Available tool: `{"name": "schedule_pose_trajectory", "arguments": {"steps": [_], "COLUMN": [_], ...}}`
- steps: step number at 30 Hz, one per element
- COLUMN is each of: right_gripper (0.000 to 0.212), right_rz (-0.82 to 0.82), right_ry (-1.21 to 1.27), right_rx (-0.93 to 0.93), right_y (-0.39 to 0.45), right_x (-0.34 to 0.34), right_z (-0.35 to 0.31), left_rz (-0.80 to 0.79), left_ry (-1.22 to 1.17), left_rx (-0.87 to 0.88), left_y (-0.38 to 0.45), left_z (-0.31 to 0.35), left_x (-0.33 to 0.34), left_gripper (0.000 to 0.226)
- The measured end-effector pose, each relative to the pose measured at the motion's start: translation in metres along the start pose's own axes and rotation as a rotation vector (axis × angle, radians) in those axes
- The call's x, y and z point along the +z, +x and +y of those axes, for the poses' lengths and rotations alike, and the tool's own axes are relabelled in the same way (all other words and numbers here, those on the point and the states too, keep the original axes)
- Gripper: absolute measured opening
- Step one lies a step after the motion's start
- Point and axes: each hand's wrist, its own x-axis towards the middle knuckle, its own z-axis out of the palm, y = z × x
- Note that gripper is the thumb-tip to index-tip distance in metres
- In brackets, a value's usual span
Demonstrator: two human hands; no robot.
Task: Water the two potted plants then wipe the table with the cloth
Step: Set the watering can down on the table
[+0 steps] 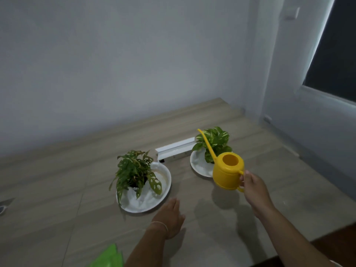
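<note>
A green cloth (pixel 107 257) lies at the near edge of the worktop (pixel 57 189), just left of your left forearm. Your left hand (pixel 170 218) rests flat on the wood, fingers straight, holding nothing, close to the rim of the near plate (pixel 165 191). Your right hand (pixel 252 186) has its grip curled round the handle of a yellow watering can (pixel 228 173), held above the worktop with its long spout reaching up in front of the right plant (pixel 215 140). Count two potted plants, each on one of two white plates; the left plant (pixel 133 170) stands nearer you, the right plate (pixel 198 167) farther back. One white strip (pixel 175 149) lies between them at the far side. Bare wood runs open on the left and between the plates; the wall closes the far edge, and the worktop's right edge drops away beside your right forearm.
</note>
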Motion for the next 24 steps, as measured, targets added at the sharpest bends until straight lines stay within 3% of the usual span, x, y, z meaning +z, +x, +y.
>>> {"name": "schedule_pose_trajectory", "arguments": {"steps": [10,24], "right_gripper": [0.043,0.044], "right_rz": [0.202,0.196], "right_ry": [-0.002,-0.098], "right_rx": [0.068,0.161], "right_y": [0.069,0.154], "right_x": [-0.046,-0.084], "right_z": [0.040,0.098], "left_rz": [-0.008,-0.060], "left_ry": [0.022,0.006], "left_rx": [0.094,0.197], "left_y": [0.054,0.132], "left_z": [0.078,0.193], "left_x": [-0.032,-0.013], "left_gripper": [0.070,0.070]}}
